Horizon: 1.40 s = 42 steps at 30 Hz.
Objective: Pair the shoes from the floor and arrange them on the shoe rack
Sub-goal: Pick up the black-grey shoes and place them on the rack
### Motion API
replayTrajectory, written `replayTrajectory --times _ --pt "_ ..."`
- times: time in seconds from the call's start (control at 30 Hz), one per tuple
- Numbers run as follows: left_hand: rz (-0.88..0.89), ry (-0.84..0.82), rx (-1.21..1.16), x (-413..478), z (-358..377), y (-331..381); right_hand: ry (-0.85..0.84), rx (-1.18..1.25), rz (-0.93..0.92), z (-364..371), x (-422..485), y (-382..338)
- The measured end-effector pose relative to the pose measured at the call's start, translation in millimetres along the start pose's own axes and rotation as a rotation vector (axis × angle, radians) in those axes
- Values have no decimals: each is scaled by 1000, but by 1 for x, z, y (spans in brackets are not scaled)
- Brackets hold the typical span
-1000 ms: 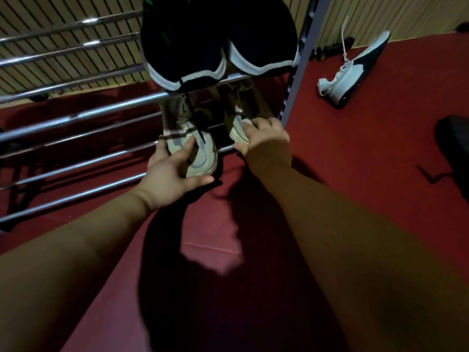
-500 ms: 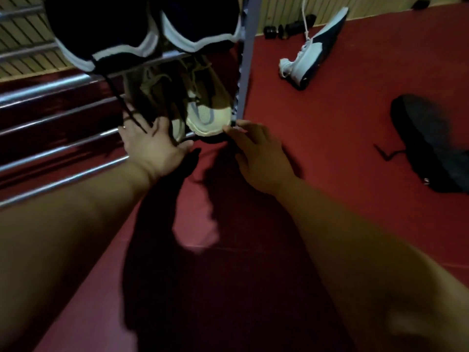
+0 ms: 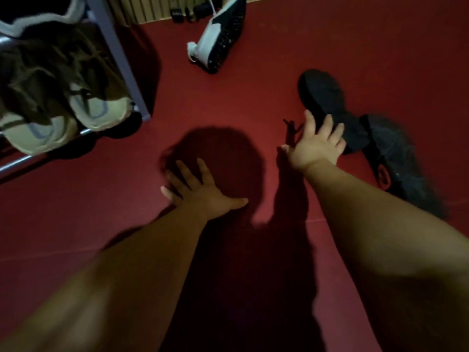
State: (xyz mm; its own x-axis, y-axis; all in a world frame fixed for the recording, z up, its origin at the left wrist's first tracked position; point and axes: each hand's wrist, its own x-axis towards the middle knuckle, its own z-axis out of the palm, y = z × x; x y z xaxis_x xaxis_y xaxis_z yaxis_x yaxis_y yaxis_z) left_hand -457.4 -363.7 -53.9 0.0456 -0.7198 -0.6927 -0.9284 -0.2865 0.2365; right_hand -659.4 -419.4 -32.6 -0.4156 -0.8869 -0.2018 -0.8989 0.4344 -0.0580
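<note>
Reaching across the red floor (image 3: 76, 212), both hands are empty with their fingers spread. The left hand (image 3: 200, 191) is nearest, palm down and low over the floor in shadow; whether it presses on the floor I cannot tell. Further out, the right hand (image 3: 317, 146) has its fingertips at the near edge of a black shoe (image 3: 327, 102), with a loose black lace (image 3: 290, 127) just left of the thumb; the fingers have not closed on anything, and actual contact is too blurred to judge. A second black shoe (image 3: 396, 163) lies to the right of those fingers, touching or overlapping the first.

The step in hand looks like gathering this black pair. It would go best if the right fingers wrap the shoe's collar or heel rather than the lace, which could slip or drag, and if the left hand comes across for its partner so both travel together.

Far left of the left fingers, a pale pair (image 3: 83, 113) sits on the shoe rack (image 3: 121, 62), toes outward. Beyond the right fingers, a white and black shoe (image 3: 218, 39) lies tipped on its side, well apart.
</note>
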Motion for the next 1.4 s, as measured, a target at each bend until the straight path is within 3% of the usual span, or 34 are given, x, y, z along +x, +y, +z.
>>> replayTrajectory --times 0.17,0.37,0.6,0.77,0.87,1.1,1.17,1.27,1.4 --pt "-93 -16 32 6 3 5 -74 94 167 -9 28 47" --pt "-142 -45 83 7 3 11 -85 104 207 -9 46 65" --pt "-162 -7 105 13 7 11 49 119 90 -6 30 70" --pt "-162 65 126 12 14 11 125 209 -34 25 -60 55" --pt "-165 82 126 13 15 12 94 161 -118 33 -95 53" --pt "-183 113 129 9 16 16 16 64 -210 8 -72 34" --pt "-183 98 130 8 14 16 -27 252 -208 -2 -69 37" --pt "-185 66 130 4 10 18 -244 851 -126 -20 -65 46" --pt "-187 38 107 4 7 18 -462 1061 56 -18 -57 74"
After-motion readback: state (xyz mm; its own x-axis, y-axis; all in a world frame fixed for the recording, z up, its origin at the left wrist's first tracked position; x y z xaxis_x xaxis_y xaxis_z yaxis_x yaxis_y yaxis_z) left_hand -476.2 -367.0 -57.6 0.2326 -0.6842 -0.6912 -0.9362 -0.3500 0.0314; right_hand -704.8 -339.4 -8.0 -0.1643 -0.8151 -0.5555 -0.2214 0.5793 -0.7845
